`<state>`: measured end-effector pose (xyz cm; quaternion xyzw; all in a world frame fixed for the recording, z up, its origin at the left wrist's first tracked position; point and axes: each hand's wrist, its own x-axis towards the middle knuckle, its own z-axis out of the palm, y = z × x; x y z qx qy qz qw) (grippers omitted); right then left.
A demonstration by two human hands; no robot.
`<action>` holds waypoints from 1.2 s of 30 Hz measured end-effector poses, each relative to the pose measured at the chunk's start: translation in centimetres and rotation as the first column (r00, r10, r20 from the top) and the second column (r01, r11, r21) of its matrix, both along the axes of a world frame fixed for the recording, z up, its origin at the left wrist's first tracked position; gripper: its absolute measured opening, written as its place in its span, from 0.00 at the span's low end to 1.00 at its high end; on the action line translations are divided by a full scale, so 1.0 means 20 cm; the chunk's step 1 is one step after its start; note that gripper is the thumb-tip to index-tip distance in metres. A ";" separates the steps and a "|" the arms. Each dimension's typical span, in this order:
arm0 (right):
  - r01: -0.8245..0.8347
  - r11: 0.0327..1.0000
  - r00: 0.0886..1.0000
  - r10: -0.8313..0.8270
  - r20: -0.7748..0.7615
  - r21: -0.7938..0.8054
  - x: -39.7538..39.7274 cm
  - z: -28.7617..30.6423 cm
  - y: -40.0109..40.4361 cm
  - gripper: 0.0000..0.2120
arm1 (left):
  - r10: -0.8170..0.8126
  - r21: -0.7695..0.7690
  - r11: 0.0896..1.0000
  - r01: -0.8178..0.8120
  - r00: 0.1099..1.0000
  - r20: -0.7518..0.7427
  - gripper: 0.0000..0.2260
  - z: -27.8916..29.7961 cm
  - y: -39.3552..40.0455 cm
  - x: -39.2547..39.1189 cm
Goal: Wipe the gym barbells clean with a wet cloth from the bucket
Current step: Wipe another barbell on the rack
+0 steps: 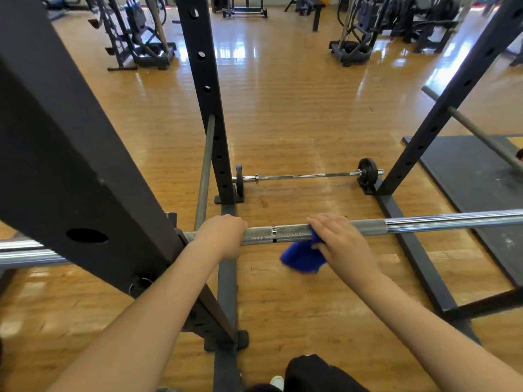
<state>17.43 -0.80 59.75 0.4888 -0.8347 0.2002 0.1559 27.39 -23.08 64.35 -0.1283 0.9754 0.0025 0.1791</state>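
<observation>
Head view showed the knurled steel barbell (pixel 285 232) running left-right across both hands. The left hand (pixel 223 236) clenched it; the right hand (pixel 339 241) pressed a blue wet cloth (pixel 302 254) onto it.

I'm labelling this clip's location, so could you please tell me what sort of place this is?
Most likely a gym's weights area. A black steel squat rack with drilled uprights carries the knurled chrome barbell being wiped, a smaller barbell with black plates lies on the glossy wooden floor, and dark exercise machines stand behind.
</observation>
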 end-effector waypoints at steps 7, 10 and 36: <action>0.193 0.979 0.979 -0.196 -0.052 -0.062 -0.11 0.00 0.30 0.20 | -0.169 -0.251 0.967 0.035 0.828 -0.535 0.31 -0.15 0.04 0.12; 0.232 0.969 0.972 -0.234 -0.026 -0.081 -0.09 -0.01 0.27 0.21 | -0.203 -0.323 0.946 0.027 0.826 -0.526 0.33 -0.15 0.05 0.12; -0.001 0.998 0.999 -0.002 -0.044 -0.056 -0.07 -0.03 0.06 0.18 | -0.048 -0.130 0.991 0.016 0.967 -0.251 0.26 -0.05 0.05 0.06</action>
